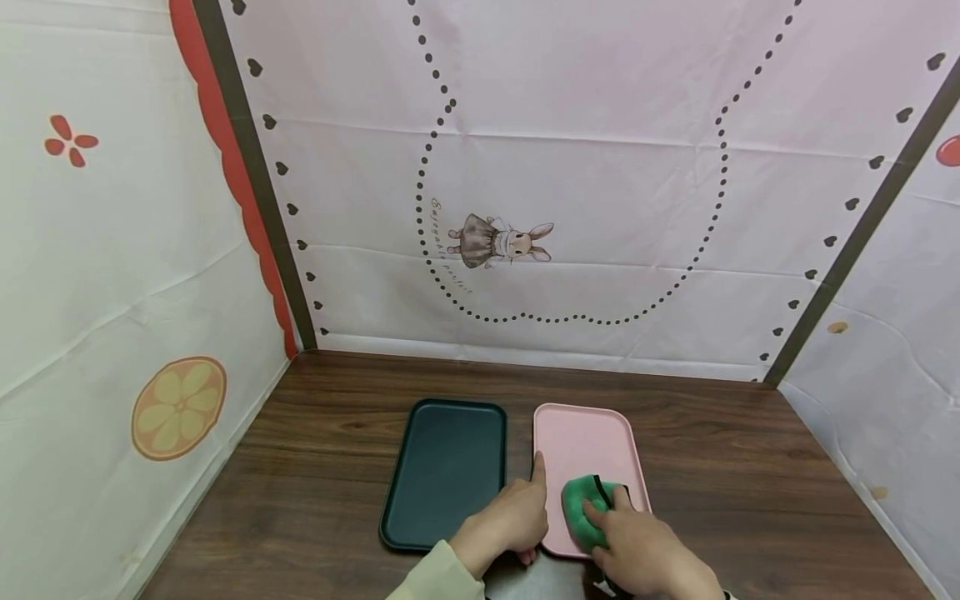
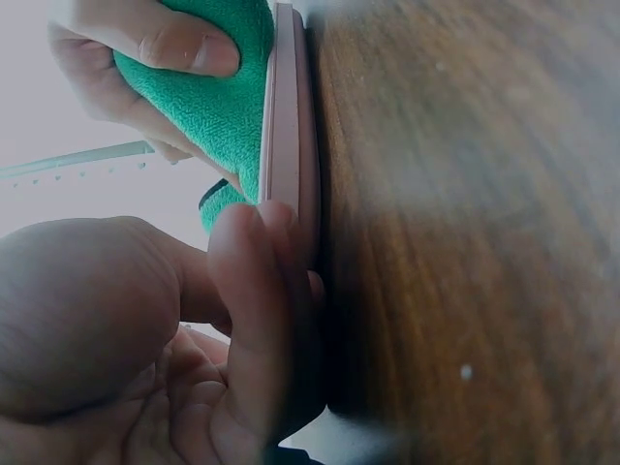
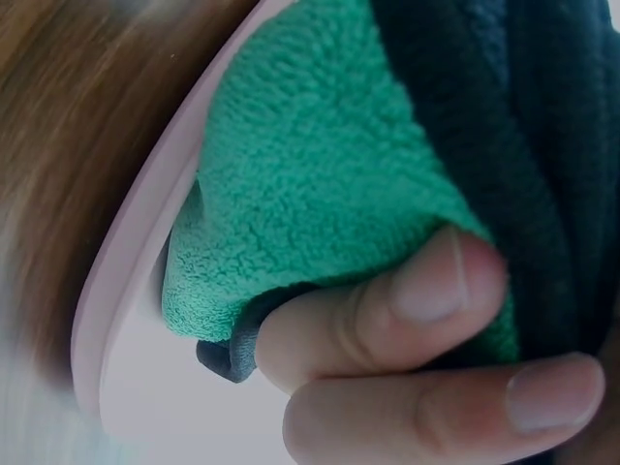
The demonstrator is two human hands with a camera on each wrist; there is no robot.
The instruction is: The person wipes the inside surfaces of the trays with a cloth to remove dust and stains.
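Note:
A pink rectangular tray (image 1: 581, 437) lies on the wooden table. My left hand (image 1: 513, 518) holds its left edge near the front, with the index finger stretched along the rim. In the left wrist view, fingers of that hand meet the rim of the tray (image 2: 283, 126). A green terry cloth (image 1: 576, 510) with dark edging is bunched on the front part of the tray. My right hand (image 1: 647, 548) grips this cloth from above and presses it toward the surface. The right wrist view shows two fingers curled against the green cloth (image 3: 310, 184); its underside is hidden.
Left of the pink tray lies a dark green tray (image 1: 450, 471), with a narrow strip of table (image 1: 330, 467) between them. A printed cloth wall (image 1: 585, 192) closes off the back, and further cloth walls stand at both sides. Something greyish (image 1: 540, 581) shows at the bottom edge.

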